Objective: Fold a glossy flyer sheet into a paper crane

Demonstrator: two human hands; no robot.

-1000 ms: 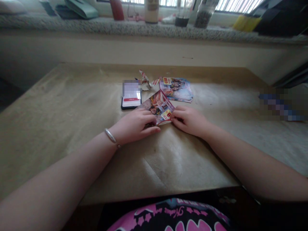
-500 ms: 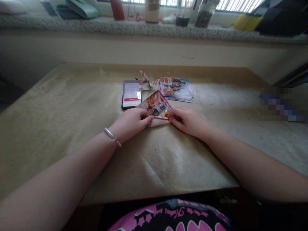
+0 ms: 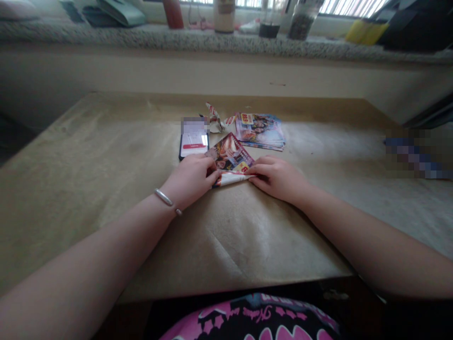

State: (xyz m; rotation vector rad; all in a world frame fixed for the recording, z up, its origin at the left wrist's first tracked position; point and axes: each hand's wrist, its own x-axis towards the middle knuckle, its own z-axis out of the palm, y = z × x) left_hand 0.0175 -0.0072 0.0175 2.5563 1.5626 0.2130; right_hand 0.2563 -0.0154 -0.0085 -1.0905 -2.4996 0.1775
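A printed paper leaflet (image 3: 230, 153) lies at an angle on the table, its near edge turned up into a white folded strip. My left hand (image 3: 196, 175) pinches the left end of that fold between thumb and fingers. At the right end of the fold, my right hand (image 3: 274, 177) grips the paper with its fingertips. Just beyond my left hand is a phone (image 3: 194, 141) with its screen lit. Behind the leaflet sits a stack of similar leaflets (image 3: 261, 130), beside a folded paper piece (image 3: 218, 122) with red and white print.
A tan cover spreads over the table (image 3: 106, 156). Bottles and jars, among them a jar with dark contents (image 3: 302, 21), line the stone windowsill (image 3: 198, 43) at the back. A blurred blue object (image 3: 414, 156) lies at the far right.
The near edge of the leaflet is folded over further, showing a flatter white strip. My left hand has shifted slightly away from me; my right fingers press closer over the fold.
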